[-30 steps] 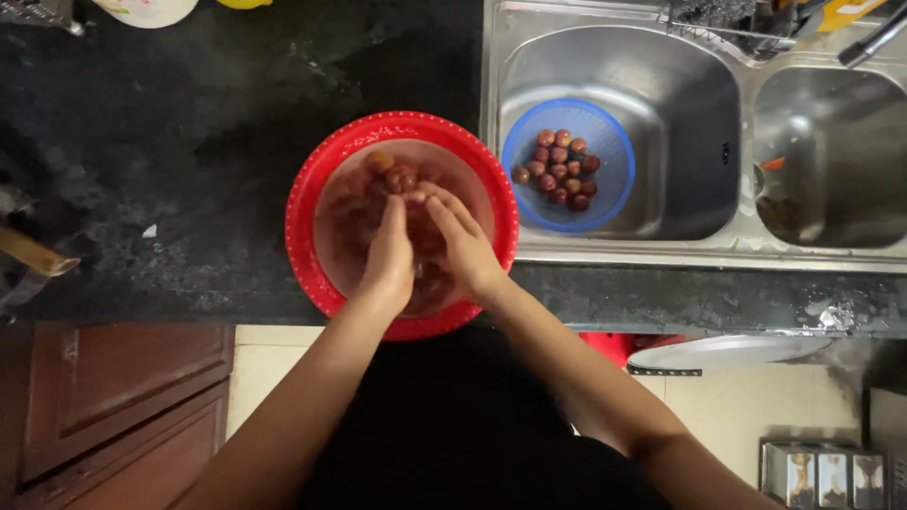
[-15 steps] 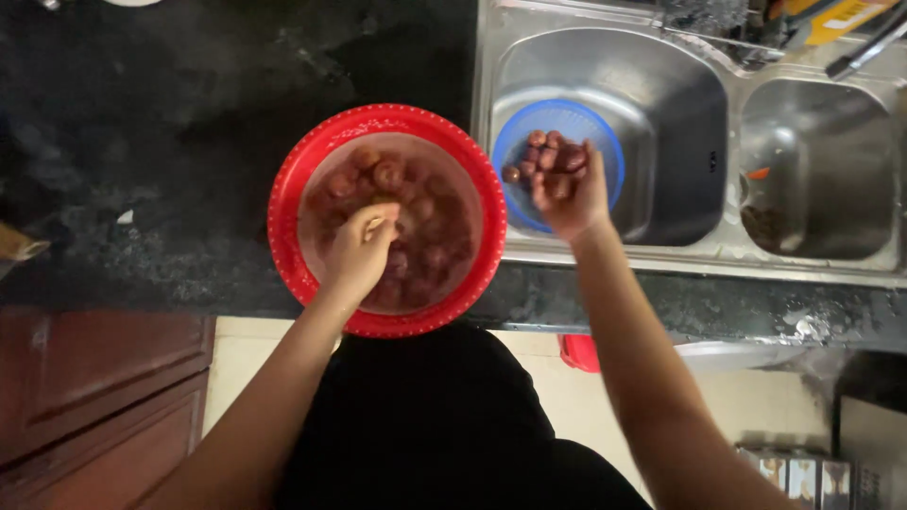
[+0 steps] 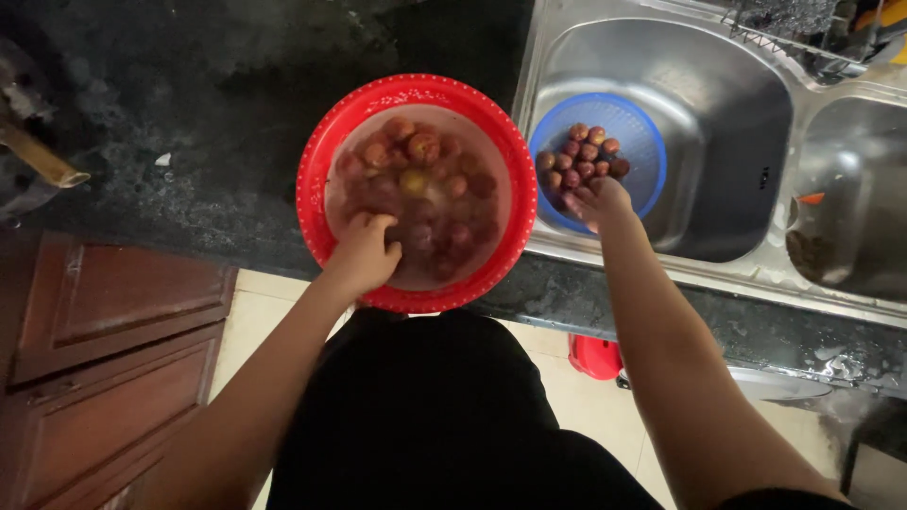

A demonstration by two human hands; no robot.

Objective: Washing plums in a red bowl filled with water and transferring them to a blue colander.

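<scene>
**Two hands at a fruit basin and a sink strainer**

Left hand (image 3: 364, 253): the fingers are curled together and dip into cloudy water near the front edge of the red basin (image 3: 316, 156). Whether they grip one of the fruits cannot be told; the knuckles cover the fingertips.

Right hand (image 3: 600, 201): the fingers are bent downward and bunched over the near rim of the blue strainer (image 3: 641, 127). They touch the small reddish fruits in the strainer (image 3: 586, 151); what they pinch, if anything, is hidden under the hand.

Fruits in the basin (image 3: 416, 165): round, red to yellow-brown, lying submerged across most of the basin's floor.

Basin position: on the black stone counter (image 3: 189, 104), just beside the sink's left wall. The basin's front rim overhangs the counter edge slightly.

Strainer position: inside the left bowl of the steel double sink (image 3: 737, 85), against its left side. The right bowl holds dark scraps and one orange piece.

Surroundings: brown wooden cabinet doors (image 3: 104, 359) stand under the counter at left. The floor is pale tile. A red object (image 3: 595, 357) lies on the floor below the sink, partly hidden by the right forearm. A wooden handle (image 3: 42, 161) lies at the counter's far left edge. A wire rack sits at the top right, behind the sink.
</scene>
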